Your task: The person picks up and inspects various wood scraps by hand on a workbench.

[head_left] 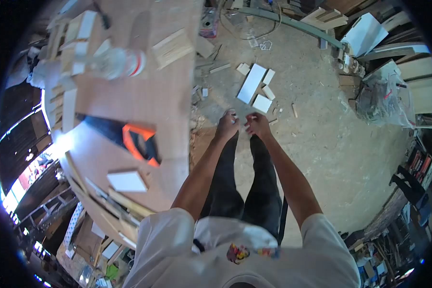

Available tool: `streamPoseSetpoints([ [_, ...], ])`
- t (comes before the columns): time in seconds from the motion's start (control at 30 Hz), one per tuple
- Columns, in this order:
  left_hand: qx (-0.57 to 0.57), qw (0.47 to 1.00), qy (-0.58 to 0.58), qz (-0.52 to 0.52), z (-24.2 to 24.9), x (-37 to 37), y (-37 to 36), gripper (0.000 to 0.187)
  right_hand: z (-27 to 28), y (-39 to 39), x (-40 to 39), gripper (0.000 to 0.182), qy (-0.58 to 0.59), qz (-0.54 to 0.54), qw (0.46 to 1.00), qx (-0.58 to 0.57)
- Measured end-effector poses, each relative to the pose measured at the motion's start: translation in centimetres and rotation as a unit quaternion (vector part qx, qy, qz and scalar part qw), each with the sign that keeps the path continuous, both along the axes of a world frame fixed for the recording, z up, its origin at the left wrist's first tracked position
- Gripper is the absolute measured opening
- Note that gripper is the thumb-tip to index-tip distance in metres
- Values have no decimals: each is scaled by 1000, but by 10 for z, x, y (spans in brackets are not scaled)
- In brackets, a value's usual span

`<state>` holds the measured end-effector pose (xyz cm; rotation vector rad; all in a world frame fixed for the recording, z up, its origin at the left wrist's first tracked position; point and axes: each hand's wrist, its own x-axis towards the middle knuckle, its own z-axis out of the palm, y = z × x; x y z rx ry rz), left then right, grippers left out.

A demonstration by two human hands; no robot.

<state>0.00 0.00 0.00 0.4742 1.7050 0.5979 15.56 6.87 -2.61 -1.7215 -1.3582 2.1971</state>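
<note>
My left hand and my right hand hang side by side over the floor, a small gap between them. Both have curled fingers, with small pale spots at the fingertips; what they hold, if anything, is too small to make out. Just beyond them on the floor lie a long white board, a square white piece and several small wood blocks. The square piece is nearest to my right hand.
On the wooden table at left lie an orange-handled saw, a clear bottle, a white-faced block and wood pieces. A clear plastic bag and stacked boards stand at right.
</note>
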Motion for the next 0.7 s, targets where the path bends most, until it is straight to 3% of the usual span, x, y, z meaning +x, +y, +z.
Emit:
streamPoseSetpoints([
  [0.07,-104,979,108,-138,-31,-1,-18,46,-3,-24,15,23,-61,-25,992,-108],
  [0.1,-65,983,98,-140,-149,28,80,46,-102,69,45,23,-76,-34,994,-71],
  [0.17,-62,945,236,-216,-222,32,88,48,-154,69,52,18,-137,-27,989,-46],
  [0.23,-31,933,269,-237,-271,36,92,61,-247,61,60,26,-185,58,981,24],
  [0.27,-15,913,287,-290,-311,39,93,68,-263,66,57,30,-177,42,983,14],
  [0.3,5,892,302,-337,-348,45,92,75,-266,78,48,31,-196,76,974,81],
  [0.33,3,892,291,-346,-368,51,96,75,-301,82,49,33,-167,31,985,39],
  [0.47,-77,891,320,-313,-419,57,122,89,-403,97,33,50,-168,42,980,96],
  [0.57,-80,866,389,-304,-455,76,127,99,-434,109,20,57,-170,16,976,134],
  [0.63,-64,846,432,-307,-484,88,121,104,-434,110,15,56,-133,-38,989,56],
  [0.67,-63,823,481,-296,-517,94,112,109,-435,105,11,56,-180,-15,973,142],
  [0.7,-62,798,528,-283,-535,97,111,114,-431,106,9,56,-178,-13,973,145],
])
